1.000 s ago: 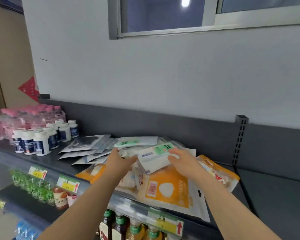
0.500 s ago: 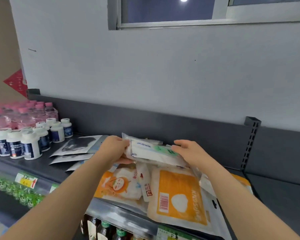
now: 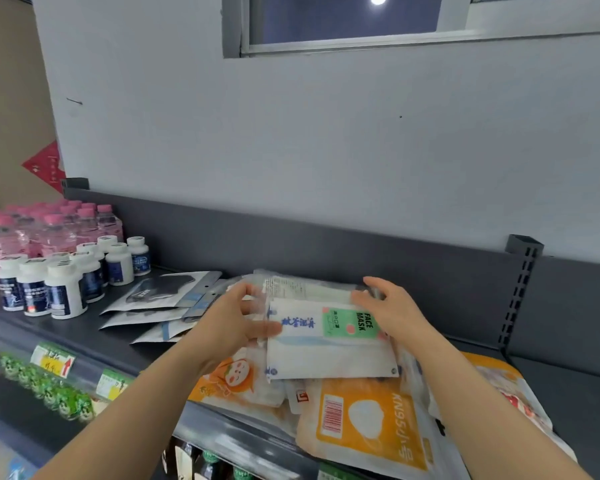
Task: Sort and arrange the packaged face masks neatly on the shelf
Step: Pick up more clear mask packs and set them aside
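Face mask pack (image 3: 329, 344): held up between both hands, just above the pile on the top shelf (image 3: 84, 336), printed side tilted toward the camera.
Front of pile: orange KN95 pack (image 3: 368, 424) overhangs the shelf edge; cartoon pack (image 3: 238, 379) lies left of it. Both sit under the held pack.
Left hand (image 3: 232, 323): thumb and fingers pinch the pack's left edge, fingers partly seen through clear film.
Right hand (image 3: 395, 310): curled round the upper right edge. Thumb placement is hard to tell.
Behind it: a second clear pack (image 3: 302, 289) with fine print sits against the held one; it looks to be in the same grip.
Further left: grey flat packs (image 3: 160, 294) fanned on the shelf, then white bottles (image 3: 65, 292), then pink bottles (image 3: 49, 230) at the back.
Step, my read: squaring up or sorting the masks.
Do it well: keep both edge grips even so the slick film doesn't slide. Align the two packs before setting them down. Lower flat onto clear shelf space, not onto the overhanging KN95 pack, which could tip off.
Change vs 0.5 s ago: pack was near edge-on and lower; now raised and rotated so the label shows.
Change vs 1.0 s ago: hands were down on the pile.
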A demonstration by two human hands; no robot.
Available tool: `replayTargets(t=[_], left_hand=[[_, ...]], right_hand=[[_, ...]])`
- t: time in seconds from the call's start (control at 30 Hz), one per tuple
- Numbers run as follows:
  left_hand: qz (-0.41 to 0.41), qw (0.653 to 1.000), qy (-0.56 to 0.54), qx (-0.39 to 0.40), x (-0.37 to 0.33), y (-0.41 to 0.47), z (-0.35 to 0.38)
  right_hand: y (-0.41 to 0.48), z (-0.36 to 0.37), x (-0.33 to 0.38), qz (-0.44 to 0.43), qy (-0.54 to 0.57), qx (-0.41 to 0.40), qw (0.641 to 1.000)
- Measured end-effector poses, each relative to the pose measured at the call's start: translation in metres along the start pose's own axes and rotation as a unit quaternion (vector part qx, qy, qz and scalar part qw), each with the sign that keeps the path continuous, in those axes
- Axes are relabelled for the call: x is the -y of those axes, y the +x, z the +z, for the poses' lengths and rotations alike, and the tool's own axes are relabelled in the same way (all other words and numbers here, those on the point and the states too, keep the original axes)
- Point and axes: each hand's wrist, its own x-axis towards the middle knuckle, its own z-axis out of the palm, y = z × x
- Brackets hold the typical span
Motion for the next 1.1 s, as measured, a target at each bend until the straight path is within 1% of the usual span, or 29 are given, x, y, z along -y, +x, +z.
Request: replayTargets(t=[0.1,0.2,0.27,0.37,0.43,0.47,0.53,0.6,0.7,0.8,0.9,0.97,1.03,1.1], left_hand=[[0.035,0.999,-0.011,-0.004,-0.004,0.004,0.005],[0.050,0.997,-0.020,-0.053,-0.013,0.011,0.007],[0.047,0.995,-0.037,-0.085,-0.017,0.019,0.003],[0.030,0.985,-0.098,-0.140,-0.026,0.035,-0.007],[0.027,0.976,-0.132,-0.168,-0.036,0.046,-0.017],[0.034,0.974,-0.139,-0.178,-0.041,0.053,-0.023],[0.049,0.972,-0.121,-0.197,-0.051,0.065,-0.036],[0.053,0.972,-0.075,-0.215,-0.055,0.077,-0.048],[0.032,0.972,0.019,-0.234,-0.043,0.092,-0.058],[-0.018,0.973,0.053,-0.223,-0.016,0.107,-0.061],[-0.068,0.974,0.092,-0.196,0.005,0.119,-0.063],[-0.109,0.979,0.095,-0.145,0.013,0.125,-0.062],[-0.133,0.982,0.101,-0.094,0.018,0.130,-0.062],[-0.137,0.982,0.105,-0.075,0.020,0.136,-0.064]], right_hand=[[0.000,-0.007,0.001,-0.005,0.028,-0.032,0.999],[0.003,-0.014,0.005,-0.018,0.086,-0.049,0.995],[0.005,-0.017,0.008,-0.019,0.106,-0.051,0.993],[0.014,-0.018,0.013,0.015,0.127,-0.031,0.991],[0.022,-0.016,0.023,0.033,0.184,-0.005,0.982],[0.026,-0.015,0.031,0.027,0.205,-0.002,0.978],[0.036,-0.014,0.049,0.004,0.218,-0.019,0.976],[0.045,-0.009,0.064,-0.004,0.210,-0.033,0.977],[0.049,0.006,0.072,0.012,0.129,-0.042,0.991],[0.048,0.023,0.067,0.051,0.017,-0.024,0.998],[0.049,0.037,0.057,0.119,-0.032,0.025,0.992],[0.052,0.046,0.053,0.149,-0.028,0.035,0.988],[0.054,0.054,0.051,0.159,0.011,0.032,0.987],[0.057,0.059,0.054,0.162,0.024,0.025,0.986]])
